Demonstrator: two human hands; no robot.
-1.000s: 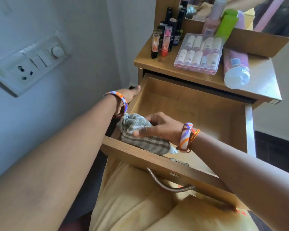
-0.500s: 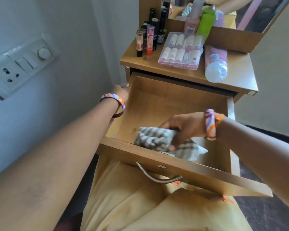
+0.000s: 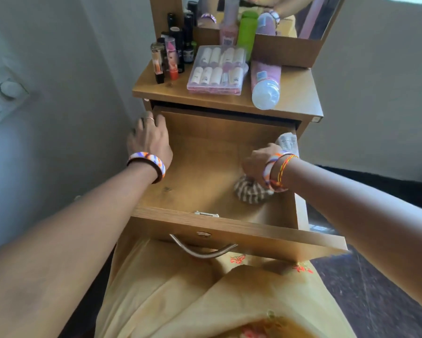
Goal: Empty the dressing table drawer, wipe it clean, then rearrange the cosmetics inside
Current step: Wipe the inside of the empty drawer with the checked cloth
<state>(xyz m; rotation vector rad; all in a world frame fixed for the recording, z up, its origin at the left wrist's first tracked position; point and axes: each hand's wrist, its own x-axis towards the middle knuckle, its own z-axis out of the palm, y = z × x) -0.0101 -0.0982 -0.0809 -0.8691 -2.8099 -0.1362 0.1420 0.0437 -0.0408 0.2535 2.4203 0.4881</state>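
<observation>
The light-brown wooden drawer (image 3: 205,167) of the dressing table stands pulled far out over the person's lap, bare inside except for the grey-and-white striped wiping cloth (image 3: 250,192), which is bunched against the right inner wall. The right hand (image 3: 259,163) is curled down onto the cloth and grips it, with one tail of the fabric sticking up past the drawer's right rim; the left hand (image 3: 150,140) lies with fingers relaxed over the left rim near the back corner, steadying the box. The wiping step looks under way, and the risks follow from that. Pressing hard on a drawer this far extended could rack it on its runners or tip it down at the front. The loose tail of cloth could snag between the drawer side and the carcass. The cosmetics wait on the tabletop above: the upright dark lipstick tubes and small bottles (image 3: 172,57) stand close to the front-left edge, the clear pink-edged plastic case of white tubes (image 3: 217,69) sits mid-top, and the pink bottle with a clear domed cap (image 3: 264,84) lies on its side by the front edge, so a jolt could roll it into the drawer.
</observation>
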